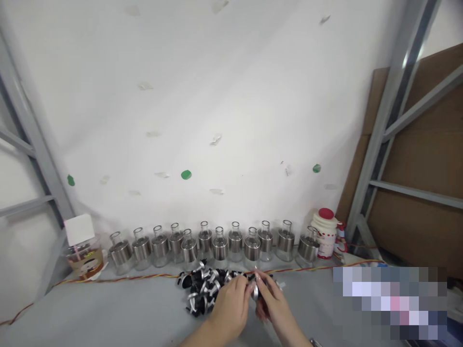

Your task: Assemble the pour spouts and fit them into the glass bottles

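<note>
My left hand and my right hand meet above the grey table, fingertips pinched around one black-and-silver bottle stopper. Most of that stopper is hidden by the fingers. Beside and behind my left hand lies a loose pile of similar black-and-silver stoppers. Further back, a staggered line of clear glass bottles with metal sleeves stands upright with uncovered necks.
A twisted red-and-yellow cord crosses the table in front of the bottles. At the left stands a plastic drink cup, at the right a cream jar with a red top. Grey metal posts frame both sides of the white wall.
</note>
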Action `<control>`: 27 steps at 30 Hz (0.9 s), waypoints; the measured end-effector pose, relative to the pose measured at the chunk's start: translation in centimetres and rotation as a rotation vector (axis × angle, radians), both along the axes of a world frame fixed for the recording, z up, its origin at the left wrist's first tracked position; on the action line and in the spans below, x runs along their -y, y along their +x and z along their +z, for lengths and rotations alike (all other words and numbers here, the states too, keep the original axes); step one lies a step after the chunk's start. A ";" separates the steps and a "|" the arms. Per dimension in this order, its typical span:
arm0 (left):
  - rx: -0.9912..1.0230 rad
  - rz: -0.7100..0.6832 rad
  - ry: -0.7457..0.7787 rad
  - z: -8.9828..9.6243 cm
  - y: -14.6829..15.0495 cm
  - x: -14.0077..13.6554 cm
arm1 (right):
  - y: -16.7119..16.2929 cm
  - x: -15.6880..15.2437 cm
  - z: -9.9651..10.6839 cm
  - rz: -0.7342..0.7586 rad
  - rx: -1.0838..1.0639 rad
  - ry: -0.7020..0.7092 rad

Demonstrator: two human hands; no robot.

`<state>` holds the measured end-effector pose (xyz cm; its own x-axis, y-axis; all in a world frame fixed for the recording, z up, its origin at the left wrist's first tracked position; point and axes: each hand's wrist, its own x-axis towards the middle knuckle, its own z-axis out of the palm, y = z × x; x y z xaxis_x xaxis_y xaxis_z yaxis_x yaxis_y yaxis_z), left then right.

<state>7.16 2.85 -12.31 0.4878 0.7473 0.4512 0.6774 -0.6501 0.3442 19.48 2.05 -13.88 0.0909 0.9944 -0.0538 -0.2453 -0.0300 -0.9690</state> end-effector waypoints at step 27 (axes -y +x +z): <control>0.306 0.077 -0.432 1.4 1.5 -1.5 | 1.6 -0.9 -1.5 -0.140 0.347 0.141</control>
